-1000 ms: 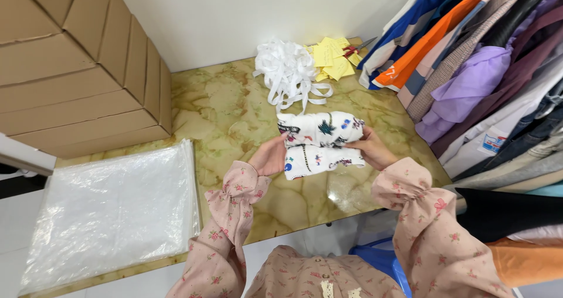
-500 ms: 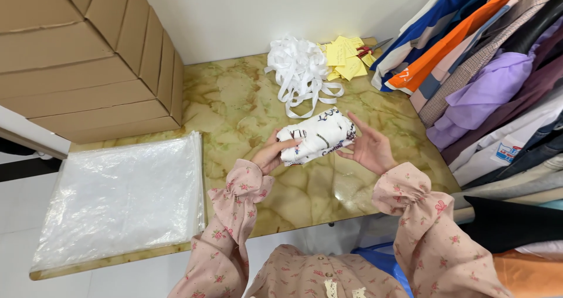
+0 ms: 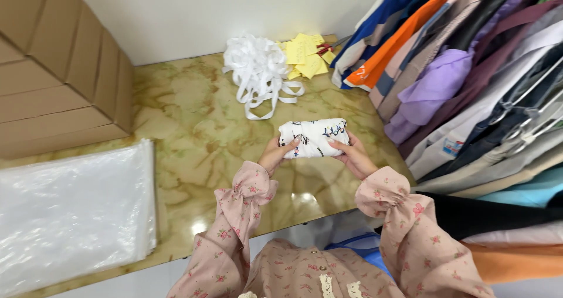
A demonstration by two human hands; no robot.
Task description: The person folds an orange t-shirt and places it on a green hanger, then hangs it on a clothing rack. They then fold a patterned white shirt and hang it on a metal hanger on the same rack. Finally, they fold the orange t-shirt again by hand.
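Hands work together over the middle of the table (image 3: 193, 128): the left hand (image 3: 275, 155) and the right hand (image 3: 352, 156) each clamp one end of a folded cloth (image 3: 312, 138), white with dark print, held just above the marbled top. Fingers curl over the near edge and thumbs press from below, so the bundle is pinched from both sides.

Doing this well seems to call for even pressure at both ends, so the folds stay stacked and no flap slips out; keeping the bundle low and level over the table should help, I judge.

Room is fair on the left: bare marble lies between the cloth and a stack of clear bags (image 3: 70, 210) at the table's near left corner. Cardboard boxes (image 3: 58, 69) close off the far left. Behind the cloth, near but apart, lies a heap of white ribbons (image 3: 258, 69), with yellow tags (image 3: 305, 55) beside it. On the right it is tight: hanging clothes (image 3: 469, 81) crowd the table edge, close to the right wrist. The near edge runs just under both sleeves.
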